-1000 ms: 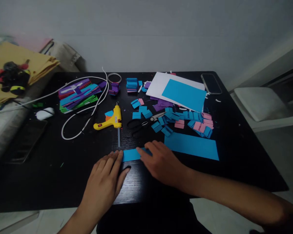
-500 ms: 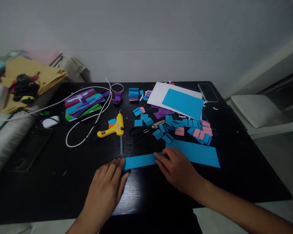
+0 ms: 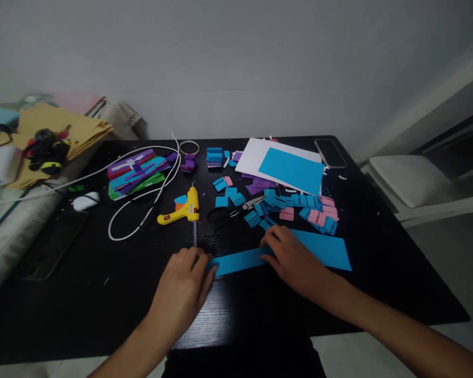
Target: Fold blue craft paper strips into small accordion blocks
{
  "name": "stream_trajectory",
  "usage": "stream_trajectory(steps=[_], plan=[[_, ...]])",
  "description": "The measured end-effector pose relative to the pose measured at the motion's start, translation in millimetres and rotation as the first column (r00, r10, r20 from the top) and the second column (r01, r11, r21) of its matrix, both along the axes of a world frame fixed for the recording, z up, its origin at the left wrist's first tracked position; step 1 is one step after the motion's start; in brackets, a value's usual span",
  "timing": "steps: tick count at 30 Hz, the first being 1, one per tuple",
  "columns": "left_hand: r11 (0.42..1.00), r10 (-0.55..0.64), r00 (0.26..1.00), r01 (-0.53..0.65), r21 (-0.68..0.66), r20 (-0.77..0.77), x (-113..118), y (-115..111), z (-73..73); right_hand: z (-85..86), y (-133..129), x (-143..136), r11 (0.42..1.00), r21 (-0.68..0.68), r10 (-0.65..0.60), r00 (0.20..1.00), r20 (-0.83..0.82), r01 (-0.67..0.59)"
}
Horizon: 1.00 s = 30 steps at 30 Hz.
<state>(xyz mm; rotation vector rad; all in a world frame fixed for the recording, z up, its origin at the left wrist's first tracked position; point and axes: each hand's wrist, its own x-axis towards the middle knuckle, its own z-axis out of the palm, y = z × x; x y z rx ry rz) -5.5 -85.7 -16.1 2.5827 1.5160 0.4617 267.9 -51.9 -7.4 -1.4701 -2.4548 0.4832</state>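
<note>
A narrow blue paper strip [image 3: 238, 262] lies along the front of the black table. My left hand [image 3: 186, 283] is closed on its left end, fingers above and thumb on the near edge. At the other end my right hand [image 3: 294, 262] grips the strip between thumb and fingers and hides that end. A wider blue paper sheet [image 3: 329, 250] lies behind and to the right, partly under my right hand. Beyond the strip are black-handled scissors [image 3: 236, 212] and a yellow glue gun [image 3: 189, 206] with its grey glue stick sticking out toward me.
Folded blue and pink paper pieces [image 3: 299, 202] are piled behind my right hand. Farther back lie white paper [image 3: 249, 152], a blue sheet [image 3: 294, 170] and a phone [image 3: 331, 154]. A white cable [image 3: 112, 220] loops by coloured strips [image 3: 136, 173]; a white mouse [image 3: 85, 201] lies left.
Both hands have shifted slightly right along the strip's ends. My left fingers have bent more around the left end, and the fingers of my right hand have drawn in on the other end.
</note>
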Motion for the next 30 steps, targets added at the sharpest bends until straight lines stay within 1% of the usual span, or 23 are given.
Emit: stream_trajectory(steps=[2, 4, 8, 11, 14, 18, 21, 24, 27, 30], plan=[[0.997, -0.066, 0.996, 0.069, -0.045, 0.056, 12, 4, 1.2, 3.8, 4, -1, 0.999, -0.033, 0.015, 1.0, -0.002, -0.015], [0.991, -0.112, 0.989, 0.117, -0.059, 0.092, 25, 9, 0.5, 6.3, 6, -2, 0.997, -0.079, 0.023, 1.0, -0.02, -0.025], [0.982, -0.135, 0.983, 0.15, -0.116, 0.128, 46, 17, -4.6, 4.9, 3, -3, 0.982, -0.185, 0.011, 0.994, -0.105, -0.03], [0.976, -0.1, 0.986, 0.123, -0.181, 0.13, 53, 18, -8.8, -0.9, -1, -2, 0.992, -0.124, 0.008, 0.992, -0.127, -0.024], [0.969, -0.065, 0.992, 0.09, -0.232, 0.11, 54, 16, -11.2, -6.3, -2, -3, 0.998, -0.056, 0.026, 0.995, -0.095, -0.032], [0.968, -0.04, 0.992, 0.068, -0.243, 0.119, 53, 15, -12.9, -6.1, -1, -7, 0.998, -0.064, 0.017, 0.997, -0.074, -0.022], [0.973, -0.038, 0.986, 0.073, -0.217, 0.164, 52, 15, -12.8, -1.1, 0, -12, 0.991, -0.132, 0.012, 0.994, -0.111, -0.027], [0.972, -0.059, 0.975, 0.106, -0.211, 0.214, 51, 14, -8.8, 4.3, 0, -14, 0.975, -0.218, 0.007, 0.98, -0.198, -0.051], [0.952, -0.09, 0.96, 0.161, -0.261, 0.266, 47, 14, -1.3, 8.9, -2, -12, 0.952, -0.301, -0.045, 0.956, -0.29, -0.047], [0.923, -0.1, 0.948, 0.202, -0.327, 0.303, 36, 13, 6.6, 13.2, -1, -3, 0.926, -0.377, -0.115, 0.93, -0.349, -0.028]])
